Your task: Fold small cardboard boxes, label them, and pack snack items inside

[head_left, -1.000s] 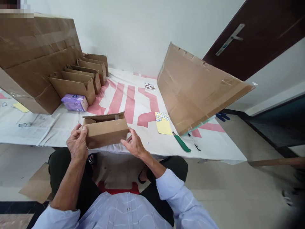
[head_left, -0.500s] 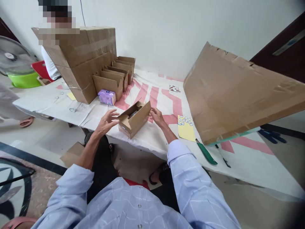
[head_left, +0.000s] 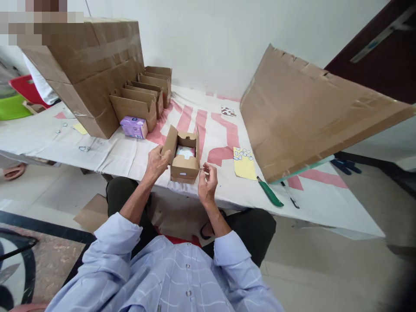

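Observation:
A small open cardboard box [head_left: 184,165] stands at the near edge of the table [head_left: 123,158], its short end facing me. Something white lies inside it. My left hand [head_left: 156,162] grips the box's left side and its raised flap. My right hand [head_left: 207,182] hovers just right of the box, apart from it, with the fingers loosely curled and nothing visible in them.
A row of empty open cardboard boxes [head_left: 136,106] and a purple packet [head_left: 133,127] sit beside a big taped carton [head_left: 87,69] at the back left. A large cardboard sheet [head_left: 302,117] leans at the right. A yellow sticker sheet [head_left: 244,162], a green-handled tool [head_left: 269,196] and a pen [head_left: 289,195] lie nearby. Another person stands behind the carton.
The box has been turned from lengthwise to end-on toward me. My right hand has come off it and drawn back; my left hand now grips its side.

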The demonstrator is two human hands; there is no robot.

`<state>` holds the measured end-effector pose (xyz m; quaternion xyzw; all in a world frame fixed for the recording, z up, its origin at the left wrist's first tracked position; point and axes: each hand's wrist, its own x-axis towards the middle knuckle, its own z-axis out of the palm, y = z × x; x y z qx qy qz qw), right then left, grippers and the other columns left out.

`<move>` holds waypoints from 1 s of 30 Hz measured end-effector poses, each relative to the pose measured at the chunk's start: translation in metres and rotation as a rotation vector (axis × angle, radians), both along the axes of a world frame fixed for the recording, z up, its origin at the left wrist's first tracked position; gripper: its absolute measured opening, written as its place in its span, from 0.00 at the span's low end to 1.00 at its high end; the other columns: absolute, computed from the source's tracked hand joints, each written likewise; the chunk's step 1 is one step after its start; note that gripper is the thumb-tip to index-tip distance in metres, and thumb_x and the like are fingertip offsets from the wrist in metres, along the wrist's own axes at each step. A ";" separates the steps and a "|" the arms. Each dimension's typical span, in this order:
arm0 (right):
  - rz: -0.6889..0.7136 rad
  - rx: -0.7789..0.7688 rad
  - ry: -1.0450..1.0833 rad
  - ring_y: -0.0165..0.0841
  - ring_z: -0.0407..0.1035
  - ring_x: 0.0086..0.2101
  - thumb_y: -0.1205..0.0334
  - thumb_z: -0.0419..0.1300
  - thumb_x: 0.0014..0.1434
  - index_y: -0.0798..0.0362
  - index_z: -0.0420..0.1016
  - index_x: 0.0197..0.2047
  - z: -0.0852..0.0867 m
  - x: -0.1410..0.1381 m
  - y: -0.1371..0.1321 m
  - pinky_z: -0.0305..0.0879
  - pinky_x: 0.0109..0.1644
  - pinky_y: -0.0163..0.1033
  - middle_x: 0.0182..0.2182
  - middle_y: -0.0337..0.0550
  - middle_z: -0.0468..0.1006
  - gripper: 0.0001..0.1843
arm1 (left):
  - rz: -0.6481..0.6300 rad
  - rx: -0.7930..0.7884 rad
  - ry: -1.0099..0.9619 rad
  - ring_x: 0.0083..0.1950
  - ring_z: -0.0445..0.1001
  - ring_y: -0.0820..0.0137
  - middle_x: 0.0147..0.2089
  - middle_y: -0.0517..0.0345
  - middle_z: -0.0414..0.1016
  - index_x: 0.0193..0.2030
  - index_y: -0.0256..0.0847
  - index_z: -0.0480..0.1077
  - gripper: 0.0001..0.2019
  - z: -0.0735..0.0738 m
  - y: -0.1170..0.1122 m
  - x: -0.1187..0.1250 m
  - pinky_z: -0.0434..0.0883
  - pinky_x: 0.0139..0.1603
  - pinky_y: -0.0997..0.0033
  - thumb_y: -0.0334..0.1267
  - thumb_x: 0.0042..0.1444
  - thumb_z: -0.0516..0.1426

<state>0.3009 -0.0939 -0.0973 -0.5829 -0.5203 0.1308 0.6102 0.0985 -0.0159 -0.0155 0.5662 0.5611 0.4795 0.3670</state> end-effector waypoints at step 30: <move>-0.139 0.073 -0.010 0.44 0.76 0.52 0.58 0.55 0.72 0.50 0.79 0.56 -0.034 -0.021 -0.029 0.78 0.56 0.51 0.51 0.54 0.78 0.15 | -0.113 -0.167 -0.361 0.32 0.83 0.66 0.42 0.55 0.79 0.48 0.41 0.67 0.24 -0.021 -0.036 0.056 0.83 0.28 0.65 0.49 0.47 0.65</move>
